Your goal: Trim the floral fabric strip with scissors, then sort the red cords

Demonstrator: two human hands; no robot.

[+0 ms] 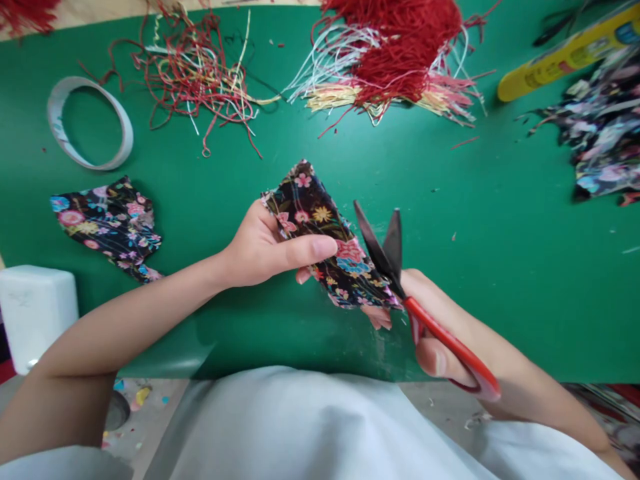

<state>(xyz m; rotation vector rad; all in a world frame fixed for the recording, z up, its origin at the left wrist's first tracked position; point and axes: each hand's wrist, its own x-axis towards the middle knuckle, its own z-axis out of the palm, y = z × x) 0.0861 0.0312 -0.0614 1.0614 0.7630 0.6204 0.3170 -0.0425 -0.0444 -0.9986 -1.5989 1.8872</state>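
Note:
My left hand (pixel 270 247) grips a piece of dark floral fabric (pixel 320 207), thumb on top and fingers underneath. In my right hand (pixel 435 347) is a pair of scissors (pixel 450 340) with red handles, its blades spread apart and pointing away from me. The blades lie beside the fabric's right edge. Some fingertips show under the fabric's lower right corner. A second dark floral fabric piece (pixel 110 227) rests on the green table (pixel 500 253), left of my left hand.
A white tape ring (pixel 90 123) lies at the left. Behind are tangled cords (pixel 195 73) and a heap of red threads (pixel 405 53). A yellow tube (pixel 565 57) and a pile of fabric scraps (pixel 605 127) are at the right. A white box (pixel 37 317) stands near the left edge.

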